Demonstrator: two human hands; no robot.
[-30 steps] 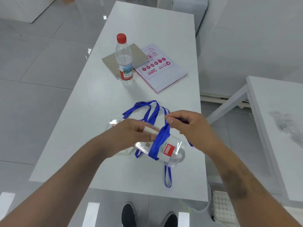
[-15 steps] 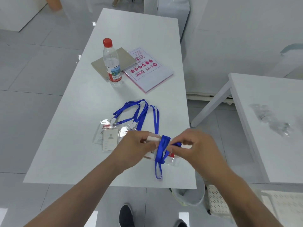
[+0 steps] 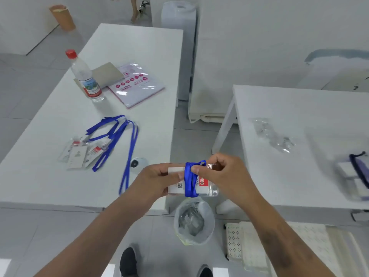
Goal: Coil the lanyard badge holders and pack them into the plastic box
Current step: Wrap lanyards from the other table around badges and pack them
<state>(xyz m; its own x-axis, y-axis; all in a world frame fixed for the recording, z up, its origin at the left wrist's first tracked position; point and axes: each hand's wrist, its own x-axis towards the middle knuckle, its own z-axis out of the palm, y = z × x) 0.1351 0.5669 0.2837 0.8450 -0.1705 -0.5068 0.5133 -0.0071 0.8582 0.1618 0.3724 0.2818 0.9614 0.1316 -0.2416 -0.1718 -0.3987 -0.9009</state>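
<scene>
Currently in hand: one badge holder (image 3: 192,181) is held above the gap between the two tables, over a lined bin (image 3: 194,221).
Strap: the blue lanyard (image 3: 190,179) is seen wound round the middle of the holder in several turns; a short loop at the top is not yet tucked.
Left hand (image 3: 154,181): clamped on the holder's left end, thumb on top.
Right hand (image 3: 222,175): fingers pinched on the lanyard's loose end at the upper edge.
Left to do: more badge holders (image 3: 79,151) lie uncoiled on the left table (image 3: 50,176), their blue straps (image 3: 119,136) spread loose.
Box: a blurred container (image 3: 355,172) with a blue strap in it is seen at the right table's (image 3: 299,186) far edge; whether it is the plastic box cannot be told.
Progress: judged part-way; the held one is nearly coiled, none of the rest started.
</scene>
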